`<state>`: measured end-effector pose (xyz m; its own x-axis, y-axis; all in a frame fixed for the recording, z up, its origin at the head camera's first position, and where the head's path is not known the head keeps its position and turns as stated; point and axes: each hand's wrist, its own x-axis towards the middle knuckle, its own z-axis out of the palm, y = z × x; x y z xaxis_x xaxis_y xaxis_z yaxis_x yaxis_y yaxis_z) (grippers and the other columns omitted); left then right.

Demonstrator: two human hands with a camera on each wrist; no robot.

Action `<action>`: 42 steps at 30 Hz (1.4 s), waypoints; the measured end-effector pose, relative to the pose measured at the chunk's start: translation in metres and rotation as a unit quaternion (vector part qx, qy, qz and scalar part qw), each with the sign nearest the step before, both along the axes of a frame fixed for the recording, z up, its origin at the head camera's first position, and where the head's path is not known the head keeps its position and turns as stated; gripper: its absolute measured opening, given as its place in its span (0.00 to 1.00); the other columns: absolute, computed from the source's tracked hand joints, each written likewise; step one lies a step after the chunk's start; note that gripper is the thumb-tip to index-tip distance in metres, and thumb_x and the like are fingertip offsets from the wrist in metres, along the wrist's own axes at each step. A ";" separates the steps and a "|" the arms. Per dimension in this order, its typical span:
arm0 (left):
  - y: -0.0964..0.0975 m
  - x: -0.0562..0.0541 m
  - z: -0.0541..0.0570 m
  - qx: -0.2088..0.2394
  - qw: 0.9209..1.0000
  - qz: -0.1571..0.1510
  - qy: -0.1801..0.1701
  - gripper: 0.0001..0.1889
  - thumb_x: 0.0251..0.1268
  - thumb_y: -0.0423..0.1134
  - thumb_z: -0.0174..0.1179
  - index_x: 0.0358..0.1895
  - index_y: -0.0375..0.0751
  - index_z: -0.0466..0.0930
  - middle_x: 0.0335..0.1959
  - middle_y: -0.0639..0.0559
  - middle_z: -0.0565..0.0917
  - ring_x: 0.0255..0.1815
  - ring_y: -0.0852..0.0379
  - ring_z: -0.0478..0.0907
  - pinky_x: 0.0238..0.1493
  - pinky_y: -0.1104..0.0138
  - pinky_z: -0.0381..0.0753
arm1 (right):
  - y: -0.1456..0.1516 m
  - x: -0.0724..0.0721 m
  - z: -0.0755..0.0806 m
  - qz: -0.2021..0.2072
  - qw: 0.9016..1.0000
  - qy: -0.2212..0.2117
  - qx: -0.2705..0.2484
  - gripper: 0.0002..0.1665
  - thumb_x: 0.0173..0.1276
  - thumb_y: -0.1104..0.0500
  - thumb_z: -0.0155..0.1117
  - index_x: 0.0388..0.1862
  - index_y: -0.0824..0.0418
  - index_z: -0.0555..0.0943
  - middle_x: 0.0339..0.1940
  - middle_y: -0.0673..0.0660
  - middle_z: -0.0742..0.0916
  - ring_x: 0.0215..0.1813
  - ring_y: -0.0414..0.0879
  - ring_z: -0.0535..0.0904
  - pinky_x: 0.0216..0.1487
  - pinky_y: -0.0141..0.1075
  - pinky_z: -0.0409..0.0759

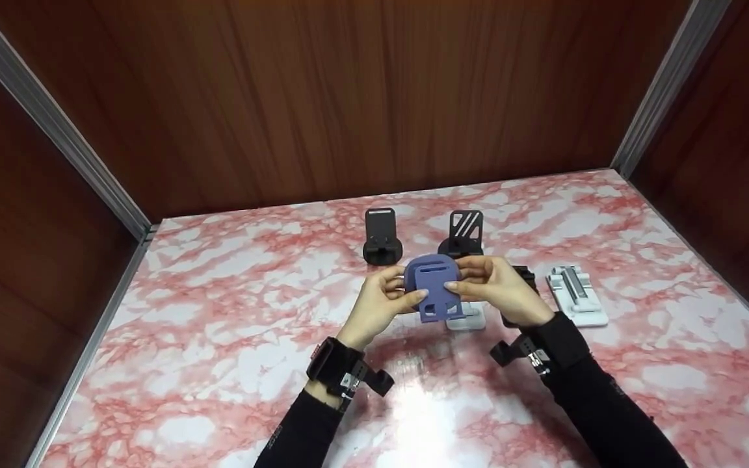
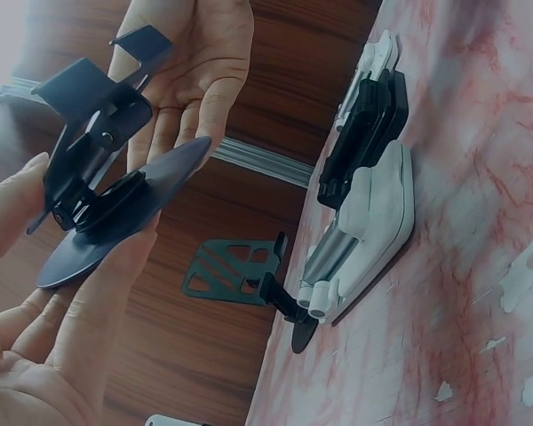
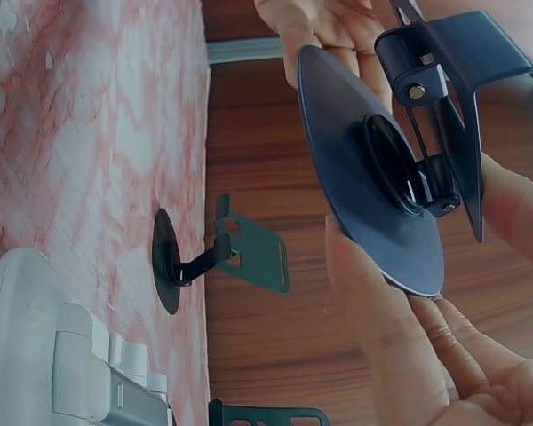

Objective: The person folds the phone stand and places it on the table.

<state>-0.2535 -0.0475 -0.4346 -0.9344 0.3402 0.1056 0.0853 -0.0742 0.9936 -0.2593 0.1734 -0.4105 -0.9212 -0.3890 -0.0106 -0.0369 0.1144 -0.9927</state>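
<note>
Both hands hold a blue-purple phone stand [image 1: 436, 289] up above the table. It has a round base plate [image 3: 338, 151] and a slotted, folded-in back plate with bent lips [image 2: 75, 89], joined by a hinged arm. My left hand [image 1: 374, 302] pinches its left side, thumb on the slotted plate and fingers behind the round base. On the right side, my right hand [image 1: 501, 286] grips it the same way. Partly hidden below the held stand is a white folded stand [image 1: 469, 318].
Two black phone stands [image 1: 381, 237] [image 1: 465, 231] stand upright farther back. A black folded stand [image 2: 364, 133] lies partly behind my right hand. Right of it lies another white folded stand [image 1: 579, 299]. Wood-grain panels [image 1: 374, 97] enclose the marbled table [image 1: 218, 338] at the back and sides.
</note>
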 end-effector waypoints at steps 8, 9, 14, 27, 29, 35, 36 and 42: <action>0.000 0.000 -0.002 -0.004 1.000 0.004 0.003 0.20 0.54 0.31 0.65 0.51 0.29 0.74 0.43 0.34 0.83 0.34 0.56 0.84 0.40 0.63 0.85 | -0.001 0.001 -0.001 0.004 1.000 -0.005 -0.001 0.32 0.58 0.63 0.66 0.59 0.73 0.69 0.37 0.53 0.86 0.37 0.41 0.83 0.42 0.34 0.84; 0.000 0.000 -0.002 -0.004 1.000 0.004 0.001 0.20 0.54 0.30 0.65 0.51 0.30 0.74 0.43 0.34 0.83 0.34 0.57 0.84 0.39 0.63 0.85 | -0.001 0.001 -0.001 0.004 1.000 -0.006 -0.002 0.32 0.58 0.63 0.66 0.59 0.73 0.69 0.37 0.53 0.86 0.37 0.41 0.83 0.42 0.34 0.84; 0.001 0.001 -0.001 -0.005 1.000 0.004 -0.012 0.20 0.54 0.28 0.64 0.51 0.29 0.74 0.42 0.34 0.83 0.33 0.58 0.84 0.38 0.63 0.85 | -0.002 0.002 0.000 -0.001 1.000 -0.014 -0.007 0.32 0.58 0.63 0.67 0.59 0.74 0.69 0.36 0.50 0.86 0.37 0.40 0.83 0.43 0.34 0.84; 0.003 0.002 -0.003 -0.009 1.000 0.019 -0.010 0.21 0.51 0.30 0.66 0.50 0.30 0.75 0.40 0.36 0.84 0.31 0.59 0.84 0.39 0.63 0.85 | -0.001 0.003 -0.001 -0.003 1.000 -0.011 0.004 0.32 0.58 0.63 0.67 0.59 0.74 0.69 0.36 0.51 0.87 0.36 0.40 0.84 0.42 0.35 0.84; 0.003 0.002 -0.003 -0.015 1.000 0.022 -0.001 0.21 0.52 0.30 0.66 0.50 0.30 0.75 0.39 0.35 0.84 0.31 0.59 0.84 0.38 0.62 0.85 | -0.001 0.002 -0.001 -0.004 1.000 -0.009 0.005 0.31 0.57 0.63 0.67 0.58 0.74 0.70 0.36 0.52 0.87 0.36 0.40 0.84 0.42 0.35 0.84; 0.003 0.003 -0.004 -0.023 0.999 0.021 0.024 0.19 0.53 0.30 0.65 0.49 0.28 0.75 0.39 0.34 0.84 0.31 0.58 0.84 0.38 0.63 0.85 | -0.002 0.002 -0.004 -0.009 1.000 0.002 0.011 0.30 0.57 0.63 0.67 0.57 0.74 0.70 0.35 0.51 0.87 0.36 0.40 0.84 0.42 0.35 0.84; 0.002 0.003 -0.003 -0.022 0.999 0.019 0.024 0.18 0.54 0.30 0.64 0.49 0.28 0.75 0.39 0.34 0.84 0.31 0.58 0.84 0.38 0.63 0.85 | -0.003 0.002 -0.005 -0.009 1.000 0.002 0.010 0.30 0.57 0.63 0.68 0.57 0.74 0.70 0.35 0.51 0.87 0.36 0.40 0.84 0.42 0.35 0.84; -0.001 0.010 0.011 -0.026 0.999 0.015 0.022 0.17 0.54 0.27 0.63 0.48 0.26 0.74 0.38 0.33 0.84 0.30 0.59 0.83 0.39 0.60 0.85 | -0.006 0.002 -0.005 -0.015 1.000 -0.004 0.001 0.30 0.57 0.64 0.68 0.56 0.75 0.70 0.34 0.50 0.86 0.35 0.40 0.84 0.41 0.35 0.84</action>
<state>-0.2433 -0.0481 -0.4237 -0.9389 0.3188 0.1296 0.1304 -0.0190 0.9913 -0.2574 0.1675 -0.4156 -0.9322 -0.3614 -0.0178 -0.0263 0.1166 -0.9928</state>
